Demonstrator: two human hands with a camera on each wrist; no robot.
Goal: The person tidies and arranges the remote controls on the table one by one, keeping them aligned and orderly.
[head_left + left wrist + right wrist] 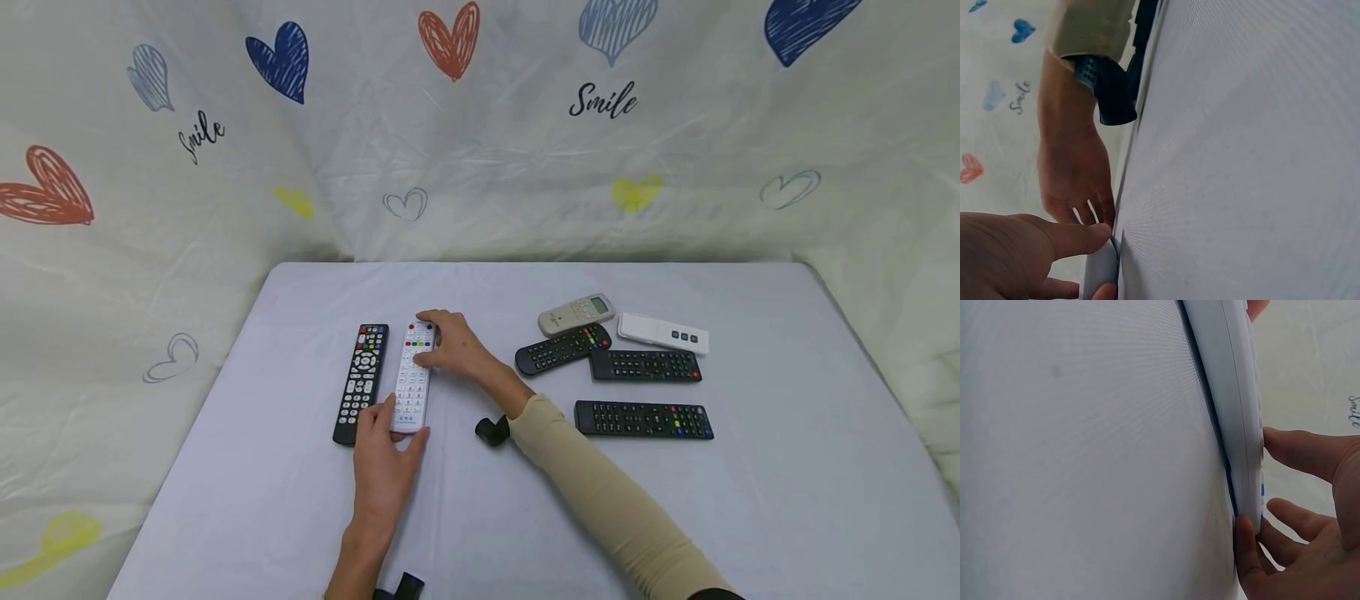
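Observation:
A white remote (414, 375) lies lengthwise on the pale table (285, 517), close beside a black remote (362, 382) on its left. My left hand (396, 429) pinches the white remote's near end, thumb on the right edge and fingers on the left. My right hand (427, 337) holds the far end, fingers over the top buttons. In the left wrist view my left hand (1105, 262) has its thumb against the remote's end (1100, 275), with the right hand (1075, 181) beyond. In the right wrist view my right hand (1254, 487) pinches the white remote (1229, 375) by its edge.
To the right lie a grey-white display remote (576, 314), a slim white remote (663, 332) and three black remotes (562, 348) (645, 365) (643, 419). A heart-printed cloth (480, 150) hangs behind and beside the table.

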